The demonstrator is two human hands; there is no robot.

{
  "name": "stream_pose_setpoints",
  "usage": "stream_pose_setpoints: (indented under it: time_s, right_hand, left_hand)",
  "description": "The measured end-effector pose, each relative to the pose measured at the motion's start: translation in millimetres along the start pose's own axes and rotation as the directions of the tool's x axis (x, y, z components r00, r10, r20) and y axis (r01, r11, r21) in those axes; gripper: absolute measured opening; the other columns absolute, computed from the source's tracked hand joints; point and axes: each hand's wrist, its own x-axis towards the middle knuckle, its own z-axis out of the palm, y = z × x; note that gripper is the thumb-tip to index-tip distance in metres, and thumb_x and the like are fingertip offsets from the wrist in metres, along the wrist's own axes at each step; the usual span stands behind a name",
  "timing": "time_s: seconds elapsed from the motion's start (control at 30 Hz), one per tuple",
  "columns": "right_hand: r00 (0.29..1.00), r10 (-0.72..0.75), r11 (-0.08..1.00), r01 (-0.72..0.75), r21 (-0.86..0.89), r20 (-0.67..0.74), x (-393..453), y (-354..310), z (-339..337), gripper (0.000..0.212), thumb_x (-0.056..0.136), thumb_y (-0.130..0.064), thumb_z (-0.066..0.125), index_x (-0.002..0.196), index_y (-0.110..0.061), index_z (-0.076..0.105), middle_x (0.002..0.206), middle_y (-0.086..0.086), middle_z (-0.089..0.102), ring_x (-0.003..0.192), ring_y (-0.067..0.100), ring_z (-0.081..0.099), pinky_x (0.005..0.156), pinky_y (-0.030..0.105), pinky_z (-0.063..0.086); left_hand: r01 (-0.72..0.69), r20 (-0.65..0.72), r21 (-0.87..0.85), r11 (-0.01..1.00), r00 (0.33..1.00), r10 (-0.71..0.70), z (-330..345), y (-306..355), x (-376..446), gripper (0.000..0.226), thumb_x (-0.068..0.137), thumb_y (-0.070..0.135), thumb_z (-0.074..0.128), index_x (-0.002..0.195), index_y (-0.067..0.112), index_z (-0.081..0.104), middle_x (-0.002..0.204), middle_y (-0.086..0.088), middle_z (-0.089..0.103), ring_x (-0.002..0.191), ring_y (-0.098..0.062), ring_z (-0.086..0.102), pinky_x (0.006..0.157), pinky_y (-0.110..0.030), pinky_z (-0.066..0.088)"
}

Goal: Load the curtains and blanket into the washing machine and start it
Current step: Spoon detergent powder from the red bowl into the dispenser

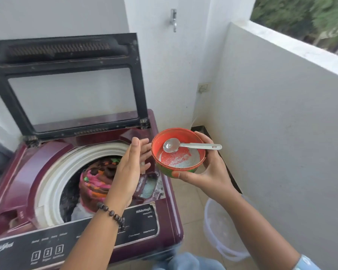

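The maroon top-load washing machine (164, 217) stands with its lid (70, 82) raised. Colourful fabric (98, 178), pink, brown and orange, fills the drum. My right hand (207, 172) grips a red round container (177, 151) from below, just right of the machine. Pale detergent powder (180, 158) and a metal spoon (191, 146) lie inside it. My left hand (133, 166) hovers above the drum's right rim, fingers straight, beside the container. Bluish powder lies in the detergent tray (149, 187) at the machine's right edge.
A white plastic bucket (220, 230) stands on the tiled floor right of the machine. A low white balcony wall (281, 114) runs along the right. A tap (173, 19) and a wall socket (204, 87) sit on the back wall. The control panel (47, 252) faces me.
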Motion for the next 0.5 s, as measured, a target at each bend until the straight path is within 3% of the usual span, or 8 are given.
stream_pose_setpoints:
  time_s: [0.2,0.37,0.5]
  right_hand:
    - [0.987,0.036,0.999,-0.040,-0.024,-0.157,-25,-4,-46,0.095,0.051,-0.047,0.089,0.133,-0.042,0.041,0.129,-0.027,0.055,0.124,-0.003,0.052,0.098,0.015,0.044]
    - [0.955,0.068,0.997,-0.074,-0.010,-0.288,-43,2,-101,0.097,0.052,-0.038,0.091,0.136,-0.035,0.042,0.129,-0.021,0.059,0.125,0.006,0.055,0.102,0.033,0.048]
    - [0.921,0.073,0.997,-0.078,0.003,-0.383,-62,6,-158,0.098,0.053,-0.027,0.094,0.137,-0.027,0.043,0.128,-0.017,0.060,0.121,0.001,0.056,0.094,0.018,0.048]
  left_hand:
    - [-0.063,0.195,0.015,0.998,0.979,0.059,53,6,6,0.070,0.082,0.070,0.027,0.126,0.027,0.059,0.125,0.008,0.066,0.118,-0.007,0.061,0.100,-0.032,0.051]
    - [-0.084,0.322,0.003,0.996,0.943,0.079,119,17,12,0.075,0.083,0.076,0.028,0.127,0.024,0.058,0.125,0.006,0.067,0.117,-0.011,0.062,0.102,-0.038,0.050]
    - [-0.095,0.412,-0.018,0.995,0.906,0.094,185,30,6,0.072,0.081,0.068,0.028,0.127,0.021,0.057,0.119,0.006,0.068,0.111,-0.010,0.065,0.096,-0.030,0.051]
